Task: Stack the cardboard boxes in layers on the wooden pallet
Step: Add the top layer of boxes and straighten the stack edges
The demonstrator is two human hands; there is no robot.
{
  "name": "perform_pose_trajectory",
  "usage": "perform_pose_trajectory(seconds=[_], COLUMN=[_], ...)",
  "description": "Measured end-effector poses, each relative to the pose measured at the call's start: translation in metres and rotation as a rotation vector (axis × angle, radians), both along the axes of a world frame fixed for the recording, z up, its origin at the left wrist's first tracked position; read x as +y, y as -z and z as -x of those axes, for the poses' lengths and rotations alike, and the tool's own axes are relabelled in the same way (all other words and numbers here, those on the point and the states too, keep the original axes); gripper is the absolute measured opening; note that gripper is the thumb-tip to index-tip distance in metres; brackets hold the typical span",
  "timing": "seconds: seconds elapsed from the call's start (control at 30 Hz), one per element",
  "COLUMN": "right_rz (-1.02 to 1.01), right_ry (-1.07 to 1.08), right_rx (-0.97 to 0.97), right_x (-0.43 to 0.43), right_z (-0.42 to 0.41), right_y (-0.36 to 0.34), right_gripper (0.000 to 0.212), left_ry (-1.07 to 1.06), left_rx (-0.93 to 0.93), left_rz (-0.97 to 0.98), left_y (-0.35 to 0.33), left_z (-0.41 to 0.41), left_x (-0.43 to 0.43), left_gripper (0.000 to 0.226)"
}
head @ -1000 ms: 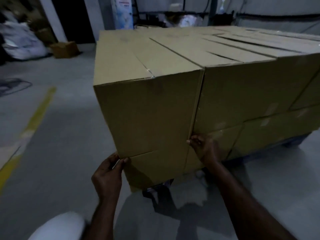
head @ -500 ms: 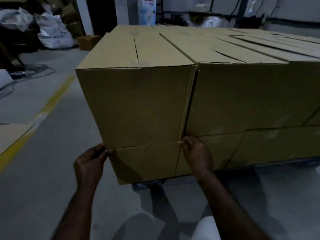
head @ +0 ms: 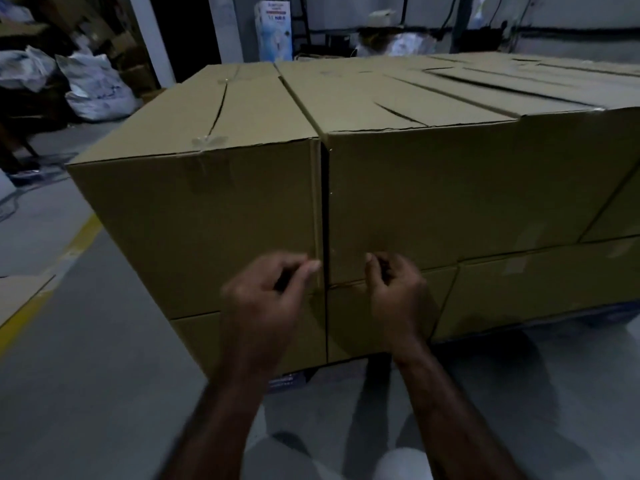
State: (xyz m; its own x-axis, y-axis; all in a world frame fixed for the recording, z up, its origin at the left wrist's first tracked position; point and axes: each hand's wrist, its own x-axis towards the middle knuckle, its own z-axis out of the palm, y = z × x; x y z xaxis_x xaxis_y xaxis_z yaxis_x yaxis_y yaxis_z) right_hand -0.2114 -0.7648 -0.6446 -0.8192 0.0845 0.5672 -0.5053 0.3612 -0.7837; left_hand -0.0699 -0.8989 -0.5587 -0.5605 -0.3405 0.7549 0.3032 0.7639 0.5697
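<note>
Cardboard boxes [head: 207, 220], two layers

They sit on a pallet [head: 285, 381], flaps closed, contents hidden; narrow gap at 12 o'clock. Left hand [head: 266, 296] and right hand [head: 394, 289] hover before it, fingers curled, empty. Grey floor [head: 86, 393]; yellow line [head: 81, 237] at 9 o'clock, white sacks [head: 97, 88] at 10.

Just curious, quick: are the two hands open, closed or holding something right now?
Left hand: closed, fingers curled, holding nothing.
Right hand: closed, fingers curled, holding nothing.
</note>
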Motion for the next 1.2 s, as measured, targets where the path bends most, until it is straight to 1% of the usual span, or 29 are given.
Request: perform_pose_trajectory(seconds=[0.03, 0.1, 0.13, 0.17, 0.23, 0.27, 0.3, 0.33, 0.37, 0.47, 0.6, 0.7, 0.83, 0.9, 0.97, 1.0, 1.1, 1.2], right_rz=[0.085, 0.200, 0.210, 0.215, 0.258, 0.284, 0.292, 0.280, 0.261, 0.209, 0.235, 0.247, 0.396, 0.460, 0.463, 0.464, 0.468, 0.477], right_ry=[0.049, 0.155, 0.205, 0.244, 0.282, 0.287, 0.286, 0.279, 0.273, 0.294, 0.350, 0.333, 0.276, 0.250, 0.249, 0.256, 0.294, 0.313], right_rx=[-0.074, -0.220, -0.267, -0.301, -0.331, -0.347, -0.371, -0.390, -0.406, -0.440, -0.426, -0.385, -0.405, -0.421, -0.415, -0.409, -0.390, -0.416], right_x=[0.008, 0.023, 0.029, 0.035, 0.049, 0.056, 0.062, 0.067, 0.072, 0.077, 0.075, 0.075, 0.075, 0.079, 0.082, 0.082, 0.081, 0.083], right_z=[0.005, 0.015, 0.020, 0.024, 0.032, 0.037, 0.044, 0.049, 0.057, 0.073, 0.080, 0.078, 0.077, 0.079, 0.083, 0.085, 0.089, 0.092], right_y=[0.007, 0.022, 0.028, 0.031, 0.027, 0.023, 0.019, 0.015, 0.011, 0.006, 0.008, 0.012, 0.012, 0.009, 0.007, 0.007, 0.003, -0.003], right_gripper=[0.006, 0.015, 0.022, 0.029, 0.040, 0.044, 0.049, 0.055, 0.056, 0.047, 0.039, 0.041, 0.049, 0.037, 0.022, 0.024, 0.047, 0.054], left_ry=[0.031, -0.043, -0.096, -0.129, -0.153, -0.152, -0.150, -0.151, -0.158, -0.202, -0.195, -0.178, -0.160, -0.142, -0.126, -0.119, -0.104, -0.093], left_rx=[0.046, 0.124, 0.089, -0.018, -0.295, -0.401, -0.458, -0.476, -0.468, -0.401, -0.372, -0.305, -0.261, -0.251, -0.246, -0.244, -0.242, -0.222], left_rz=[0.172, 0.445, 0.535, 0.600, 0.674, 0.689, 0.696, 0.702, 0.712, 0.651, 0.632, 0.620, 0.615, 0.625, 0.622, 0.625, 0.636, 0.629], left_y=[-0.026, -0.079, -0.102, -0.121, -0.143, -0.146, -0.146, -0.144, -0.144, -0.143, -0.137, -0.136, -0.134, -0.133, -0.134, -0.133, -0.134, -0.135], left_z=[0.011, 0.038, 0.051, 0.062, 0.081, 0.087, 0.089, 0.090, 0.091, 0.093, 0.095, 0.098, 0.102, 0.103, 0.104, 0.104, 0.106, 0.107], left_x=[0.003, 0.003, 0.002, 0.001, 0.003, 0.006, 0.008, 0.009, 0.009, 0.005, -0.001, -0.001, -0.004, -0.007, -0.009, -0.010, -0.011, -0.013], left_gripper=[0.011, 0.021, 0.028, 0.038, 0.051, 0.052, 0.050, 0.047, 0.044, 0.037, 0.035, 0.035, 0.033, 0.033, 0.033, 0.032, 0.030, 0.029])
